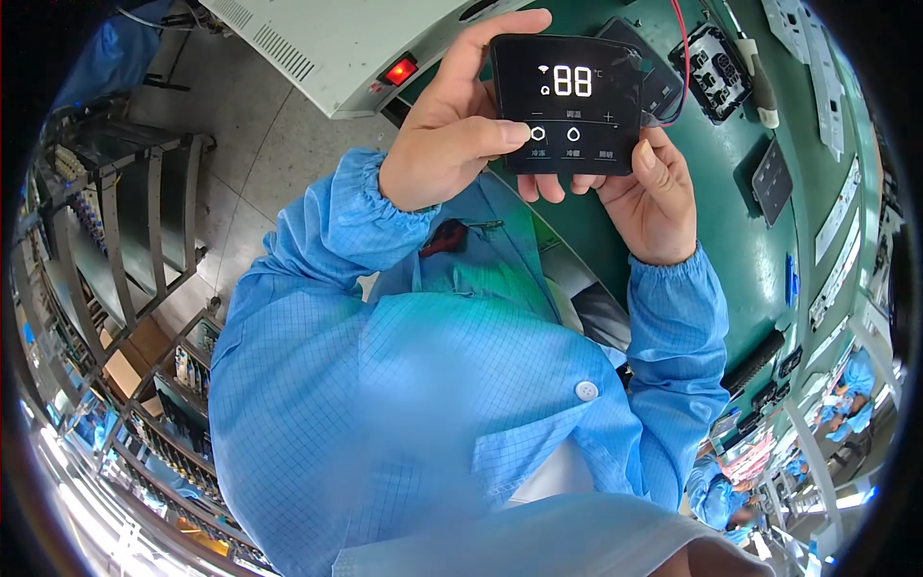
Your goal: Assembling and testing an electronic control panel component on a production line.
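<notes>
"How does the grip stand?"
"Both hold the black display panel (567,104): the left grip (437,149) at its left edge, thumb on the lit face, the right grip (661,207) at its lower right corner."
"Where, with what room?"
"At the green counter (740,279)'s near edge; bare surface lies beside the right sleeve (678,337). The white machine (312,43) stands near the left grip. Beyond lie an open black housing (713,77) and a smaller dark panel (772,181)."
</notes>
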Tool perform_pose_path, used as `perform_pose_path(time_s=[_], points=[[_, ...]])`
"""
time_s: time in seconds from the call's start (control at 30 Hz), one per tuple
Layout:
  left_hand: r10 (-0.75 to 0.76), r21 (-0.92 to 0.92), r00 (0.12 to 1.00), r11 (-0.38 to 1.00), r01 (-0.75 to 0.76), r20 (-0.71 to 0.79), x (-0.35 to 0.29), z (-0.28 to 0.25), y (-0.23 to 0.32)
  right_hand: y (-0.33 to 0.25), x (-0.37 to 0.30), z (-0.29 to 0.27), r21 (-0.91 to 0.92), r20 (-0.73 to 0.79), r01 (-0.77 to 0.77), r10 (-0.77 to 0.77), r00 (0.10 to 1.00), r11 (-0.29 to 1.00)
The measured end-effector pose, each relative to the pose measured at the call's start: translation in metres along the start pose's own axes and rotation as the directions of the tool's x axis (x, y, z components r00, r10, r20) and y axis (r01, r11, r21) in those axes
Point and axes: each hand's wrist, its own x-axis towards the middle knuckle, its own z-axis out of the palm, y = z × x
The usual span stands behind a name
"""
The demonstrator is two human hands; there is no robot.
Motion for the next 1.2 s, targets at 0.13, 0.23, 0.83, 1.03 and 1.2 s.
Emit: perform_pose_path(time_s=[0.13,0.23,0.83,1.03,1.2], points=[[-0.026,-0.049,1.0,0.998,0.027,0.008,0.002,0.001,0.0,0.0,0.0,-0.002,0.019,0.009,-0.005,0.005,1.0,1.0],[-0.032,-0.064,0.999,0.997,0.031,-0.012,0.005,0.002,-0.003,0.0,0.0,-0.002,0.055,0.011,-0.01,0.009,1.0,0.998],[-0.034,-0.188,0.999,0.982,0.031,-0.012,0.004,0.003,-0.004,0.001,-0.002,-0.004,0.059,0.005,-0.009,0.009,1.0,0.998],[-0.017,-0.198,1.0,0.98,0.017,0.004,0.004,0.0,-0.007,0.001,-0.001,-0.004,0.07,0.012,-0.012,0.011,1.0,0.997],[-0.043,-0.177,0.999,0.983,0.039,-0.017,0.003,0.004,-0.005,0.001,-0.001,-0.001,0.089,0.013,0.0,-0.001,1.0,0.996]])
